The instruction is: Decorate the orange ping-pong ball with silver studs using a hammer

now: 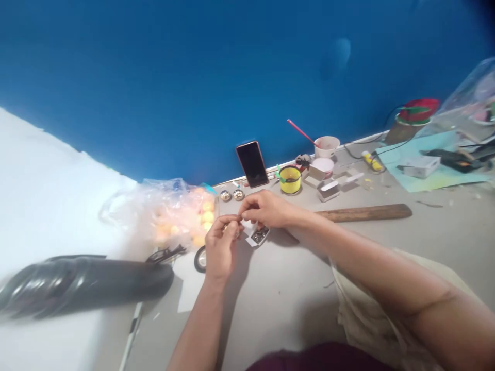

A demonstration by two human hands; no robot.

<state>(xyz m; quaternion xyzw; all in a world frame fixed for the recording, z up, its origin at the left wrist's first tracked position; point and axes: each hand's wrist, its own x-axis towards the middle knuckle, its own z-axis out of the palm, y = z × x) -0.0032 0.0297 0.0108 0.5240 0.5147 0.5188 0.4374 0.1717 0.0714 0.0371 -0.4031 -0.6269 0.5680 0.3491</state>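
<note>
My left hand is closed, its thumb and fingers pinched round a small, pale, roundish thing that they mostly hide. Against it works my right hand, fingertips pressed together at the left hand's fingertips; whatever they pinch is too small to make out. Just below the right hand sits an open small white box with many tiny dark metallic pieces in it. Two small round patterned balls lie on the table behind my hands. A round dark-rimmed object is partly covered by the left hand.
A phone leans at the blue wall. Near it stand a yellow tub, a white cup and opened small cartons. A wooden stick lies right, a plastic bag of orange balls left, beside a dark cylinder.
</note>
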